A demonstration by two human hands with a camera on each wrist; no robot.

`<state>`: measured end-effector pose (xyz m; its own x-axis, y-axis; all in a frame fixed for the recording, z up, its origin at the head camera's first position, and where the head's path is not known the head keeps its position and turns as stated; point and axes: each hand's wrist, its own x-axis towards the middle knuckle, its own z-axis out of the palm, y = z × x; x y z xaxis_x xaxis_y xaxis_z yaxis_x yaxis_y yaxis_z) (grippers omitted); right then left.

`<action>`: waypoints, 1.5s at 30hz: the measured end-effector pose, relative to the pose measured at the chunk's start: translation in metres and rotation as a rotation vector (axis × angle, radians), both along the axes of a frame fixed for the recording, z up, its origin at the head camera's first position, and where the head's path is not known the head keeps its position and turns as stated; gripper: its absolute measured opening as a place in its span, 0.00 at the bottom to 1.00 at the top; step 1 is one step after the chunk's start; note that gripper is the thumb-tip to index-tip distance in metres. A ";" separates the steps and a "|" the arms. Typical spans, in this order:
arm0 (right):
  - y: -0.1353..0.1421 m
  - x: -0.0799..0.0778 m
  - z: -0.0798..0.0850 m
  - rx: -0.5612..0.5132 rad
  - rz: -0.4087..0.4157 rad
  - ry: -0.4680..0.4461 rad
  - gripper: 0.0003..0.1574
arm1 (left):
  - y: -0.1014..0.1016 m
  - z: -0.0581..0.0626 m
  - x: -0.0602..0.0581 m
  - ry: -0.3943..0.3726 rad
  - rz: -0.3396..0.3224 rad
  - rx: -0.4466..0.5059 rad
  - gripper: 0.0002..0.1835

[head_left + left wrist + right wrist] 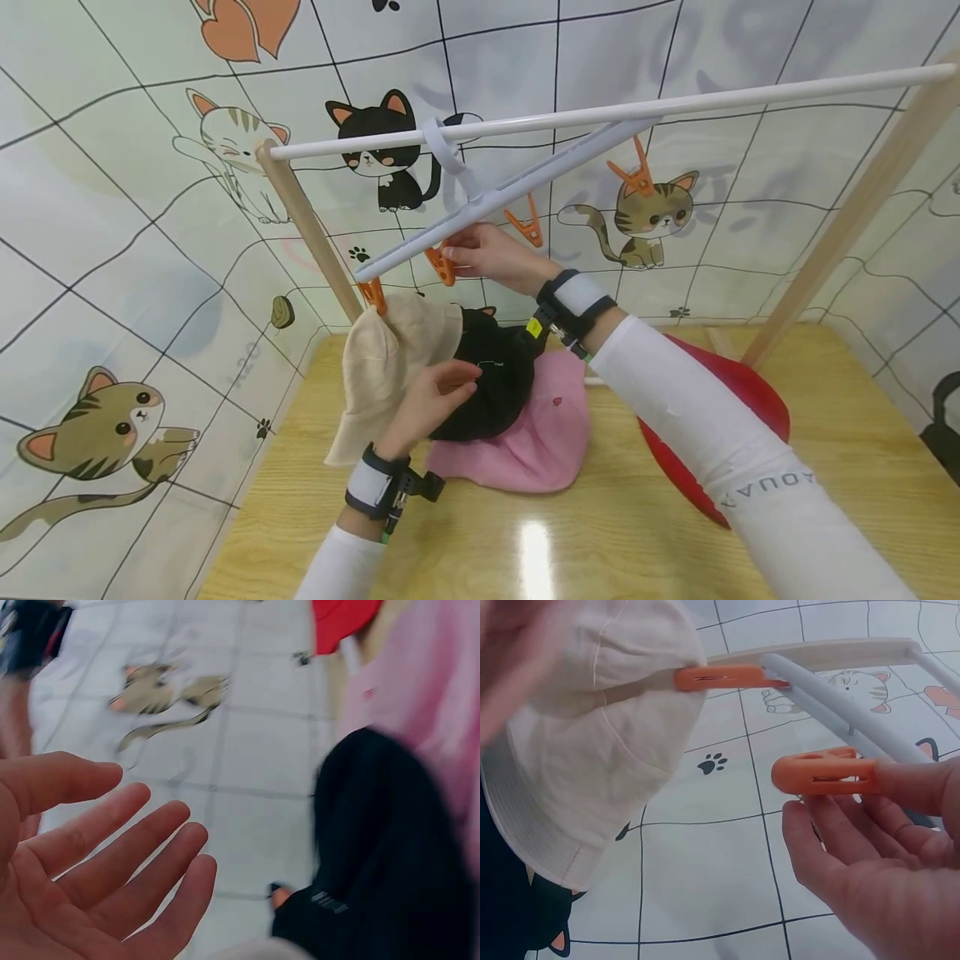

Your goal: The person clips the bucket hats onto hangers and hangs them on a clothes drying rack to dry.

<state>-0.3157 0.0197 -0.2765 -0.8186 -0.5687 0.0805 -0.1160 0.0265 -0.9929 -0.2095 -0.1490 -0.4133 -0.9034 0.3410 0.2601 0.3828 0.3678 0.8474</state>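
Note:
My right hand (498, 257) pinches an orange clothespin (441, 265) under the grey-blue hanger (480, 200). In the right wrist view, thumb and fingers hold that clothespin (829, 774) at one end. A cream bucket hat (375, 358) hangs from another orange clothespin (372, 295) at the hanger's left end. My left hand (431, 400), fingers relaxed and apart, is in front of the cream hat and a black cap (498, 383). The left wrist view shows its palm (97, 877) bare, with the black cap (382, 847) off to the right.
The hanger hooks on a white rod (555, 123) held by wooden posts (847, 225). Two more orange clothespins (527, 223) hang along it. On the wooden table (622, 542) lie a pink hat (547, 442), partly under the black cap, and a red hat (675, 458) behind my right forearm.

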 end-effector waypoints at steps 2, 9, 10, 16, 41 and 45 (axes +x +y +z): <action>0.000 -0.001 -0.001 -0.003 0.005 -0.003 0.17 | 0.008 -0.011 0.002 -0.013 -0.031 -0.023 0.10; 0.001 -0.006 -0.005 -0.014 0.027 0.007 0.16 | 0.024 -0.046 0.003 0.018 -0.058 -0.131 0.09; 0.001 -0.006 -0.005 -0.015 0.031 0.008 0.16 | 0.024 -0.050 0.003 0.036 -0.053 -0.141 0.10; 0.003 -0.008 -0.005 -0.025 0.040 -0.018 0.16 | 0.019 -0.068 0.003 0.162 0.007 -0.217 0.12; 0.014 -0.022 -0.016 -0.143 0.140 0.009 0.18 | 0.026 -0.083 -0.001 0.231 0.077 -0.697 0.12; 0.014 -0.024 -0.017 -0.153 0.147 0.022 0.16 | 0.026 -0.074 -0.004 0.302 0.116 -0.689 0.09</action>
<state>-0.3398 0.0339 -0.2939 -0.7251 -0.6614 0.1920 -0.1292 -0.1433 -0.9812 -0.2137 -0.1231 -0.4876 -0.8666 0.4231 0.2645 0.4884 0.8279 0.2759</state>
